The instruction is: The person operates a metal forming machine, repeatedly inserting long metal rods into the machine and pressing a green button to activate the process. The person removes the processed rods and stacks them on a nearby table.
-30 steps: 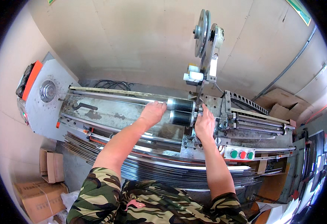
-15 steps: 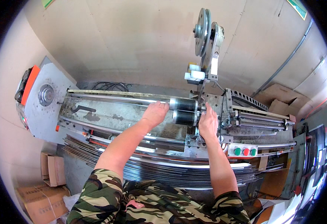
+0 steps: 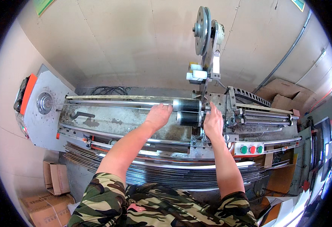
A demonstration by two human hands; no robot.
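A thin metal rod (image 3: 133, 108) runs from the round chuck (image 3: 44, 103) at the left of a long machine toward the middle carriage. My left hand (image 3: 159, 114) is closed around it, just left of two black rollers (image 3: 188, 112) with bright metal ends. The rod passes between these rollers to my right hand (image 3: 213, 121), whose fingertips are closed at its right end. My right index finger points up along the carriage plate (image 3: 216, 99). The palm side of both hands is hidden.
Below the machine bed lies a bundle of long thin rods (image 3: 181, 178). A button box (image 3: 252, 149) with green and red buttons sits right of my right forearm. A grooved wheel (image 3: 201, 32) rises behind the carriage. A black handle (image 3: 82, 114) rests on the bed; cartons (image 3: 56, 178) stand lower left.
The view has shifted slightly. My left hand stays at the rod beside the rollers. My right hand remains at the carriage, a little lower and to the right in the picture.
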